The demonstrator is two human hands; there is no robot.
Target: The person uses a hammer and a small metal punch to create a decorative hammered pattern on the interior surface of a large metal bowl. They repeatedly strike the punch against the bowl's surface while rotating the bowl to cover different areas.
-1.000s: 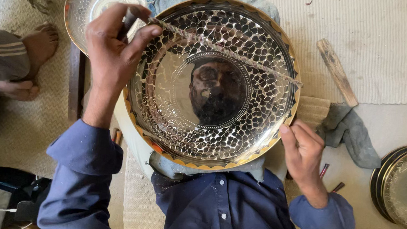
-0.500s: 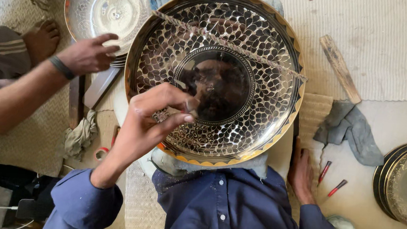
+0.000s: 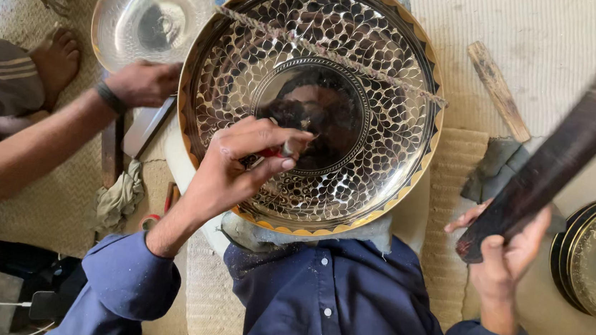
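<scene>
Left hand (image 3: 241, 162) with small tool on patterned plate (image 3: 388, 125); right hand (image 3: 509, 254) gripping dark stick (image 3: 566, 141).

The person wears a dark navy-blue button-up cotton shirt (image 3: 344, 301) with small pale buttons down the front placket and faint light specks on the cloth (dust, perhaps). Its long sleeves are pushed up, bunching above the wrists. Both hands are bare, without rings or bands.

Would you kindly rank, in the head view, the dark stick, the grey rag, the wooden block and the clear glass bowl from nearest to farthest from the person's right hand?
From the right hand:
1. Dark stick, gripped in that hand, raised up and rightward.
2. Grey rag, just above the hand on the mat.
3. Wooden block, farther up, beyond the rag.
4. Clear glass bowl, far across at top left.
</scene>
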